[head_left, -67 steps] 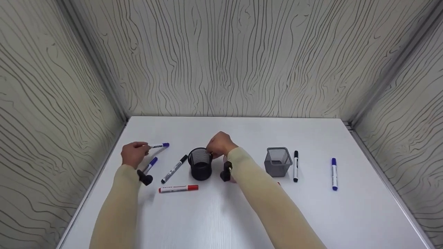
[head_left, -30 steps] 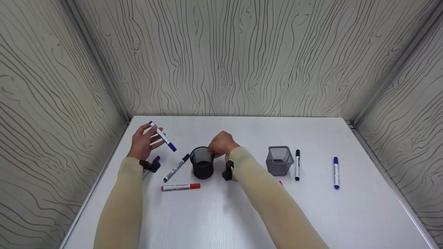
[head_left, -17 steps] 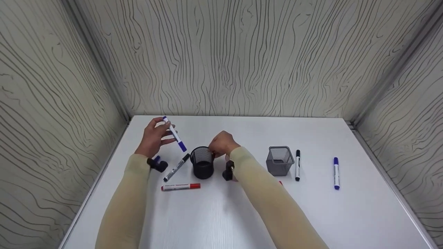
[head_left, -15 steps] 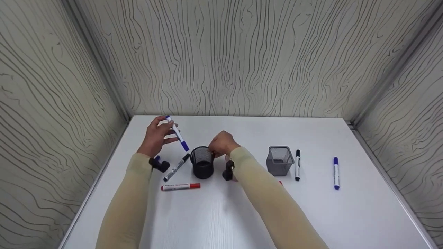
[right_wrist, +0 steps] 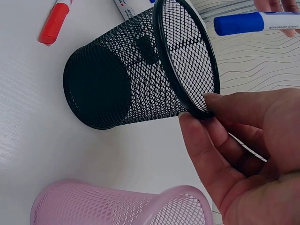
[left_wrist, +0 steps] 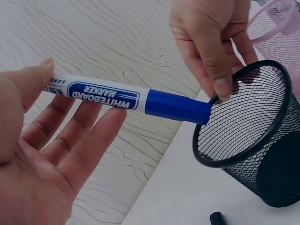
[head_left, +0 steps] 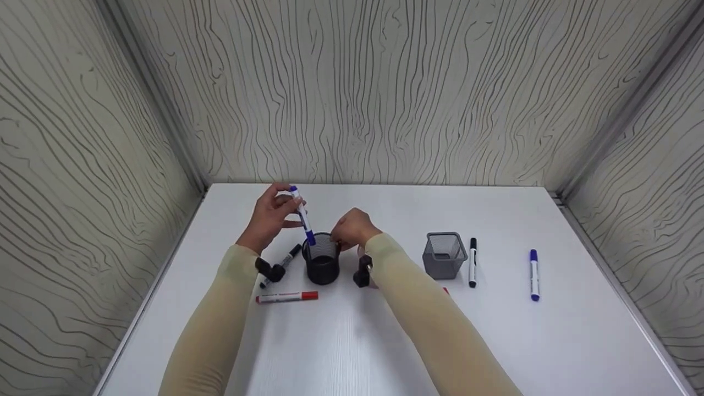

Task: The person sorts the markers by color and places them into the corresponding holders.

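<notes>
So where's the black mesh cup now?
In the head view, the black mesh cup sits slightly left of centre on the table, its rim pinched by the right hand, right of a black-capped marker.

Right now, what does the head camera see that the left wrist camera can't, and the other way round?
Only the head view shows the grey basket, the black marker beside it and a red marker.
Only the left wrist view shows WHITEBOARD MARKER readably on the held blue marker.
Both show the left hand, that marker, the right hand and the black cup.
</notes>
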`<state>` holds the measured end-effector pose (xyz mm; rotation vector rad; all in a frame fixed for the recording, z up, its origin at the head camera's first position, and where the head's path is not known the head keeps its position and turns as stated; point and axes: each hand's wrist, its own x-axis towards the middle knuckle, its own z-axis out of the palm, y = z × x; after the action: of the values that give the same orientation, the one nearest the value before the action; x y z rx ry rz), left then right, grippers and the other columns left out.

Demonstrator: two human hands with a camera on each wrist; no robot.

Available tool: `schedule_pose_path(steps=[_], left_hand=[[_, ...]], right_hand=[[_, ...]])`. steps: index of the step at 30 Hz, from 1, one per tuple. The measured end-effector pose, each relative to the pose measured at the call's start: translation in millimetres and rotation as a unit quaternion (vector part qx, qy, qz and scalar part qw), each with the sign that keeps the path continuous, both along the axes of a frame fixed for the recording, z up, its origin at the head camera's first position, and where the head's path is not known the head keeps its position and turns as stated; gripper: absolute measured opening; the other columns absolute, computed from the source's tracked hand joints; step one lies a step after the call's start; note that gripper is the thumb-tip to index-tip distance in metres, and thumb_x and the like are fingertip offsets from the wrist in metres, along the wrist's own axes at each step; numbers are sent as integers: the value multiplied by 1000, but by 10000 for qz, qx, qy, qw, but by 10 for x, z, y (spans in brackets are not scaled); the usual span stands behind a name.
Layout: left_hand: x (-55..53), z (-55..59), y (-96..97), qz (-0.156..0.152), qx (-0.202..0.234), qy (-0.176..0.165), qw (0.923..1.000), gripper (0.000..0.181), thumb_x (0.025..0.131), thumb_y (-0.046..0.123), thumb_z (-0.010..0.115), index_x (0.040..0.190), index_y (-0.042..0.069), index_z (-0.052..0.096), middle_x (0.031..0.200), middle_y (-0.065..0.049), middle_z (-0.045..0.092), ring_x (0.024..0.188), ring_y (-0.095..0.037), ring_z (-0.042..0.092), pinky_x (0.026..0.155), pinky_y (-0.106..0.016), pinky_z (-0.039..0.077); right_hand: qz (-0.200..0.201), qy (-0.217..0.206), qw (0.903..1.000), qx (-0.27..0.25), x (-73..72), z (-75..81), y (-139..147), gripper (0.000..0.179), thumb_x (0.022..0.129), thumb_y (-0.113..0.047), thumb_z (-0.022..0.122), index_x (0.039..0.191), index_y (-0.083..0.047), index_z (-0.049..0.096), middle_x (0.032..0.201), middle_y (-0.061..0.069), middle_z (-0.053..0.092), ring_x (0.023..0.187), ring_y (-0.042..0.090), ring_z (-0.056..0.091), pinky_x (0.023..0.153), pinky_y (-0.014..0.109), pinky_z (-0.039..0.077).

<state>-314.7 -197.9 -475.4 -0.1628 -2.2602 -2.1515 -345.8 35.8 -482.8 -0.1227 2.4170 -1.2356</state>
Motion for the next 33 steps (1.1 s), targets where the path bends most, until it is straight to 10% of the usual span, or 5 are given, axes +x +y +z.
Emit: schedule_pose_path(steps=[23, 33], left_hand=[[232, -344, 358, -90, -1585, -11, 9873, 29, 114, 15, 74, 141, 19, 64, 129, -11, 75, 126, -28, 73, 106, -48, 68], [296, -434, 418, -77, -2405, 284, 9702, 28, 113, 19, 76, 139, 21, 67, 130, -9, 80, 118, -27, 75, 108, -51, 66]], right_hand=[[34, -2, 10000, -35, -33, -50, -5, 17, 98, -1, 78, 109, 5, 89, 93, 10, 86, 65, 11, 74, 70, 27, 69], [115, 120, 9998, -92, 31, 3, 21, 18, 99, -4, 78, 111, 5, 89, 108, 19, 89, 72, 12, 78, 78, 29, 71]])
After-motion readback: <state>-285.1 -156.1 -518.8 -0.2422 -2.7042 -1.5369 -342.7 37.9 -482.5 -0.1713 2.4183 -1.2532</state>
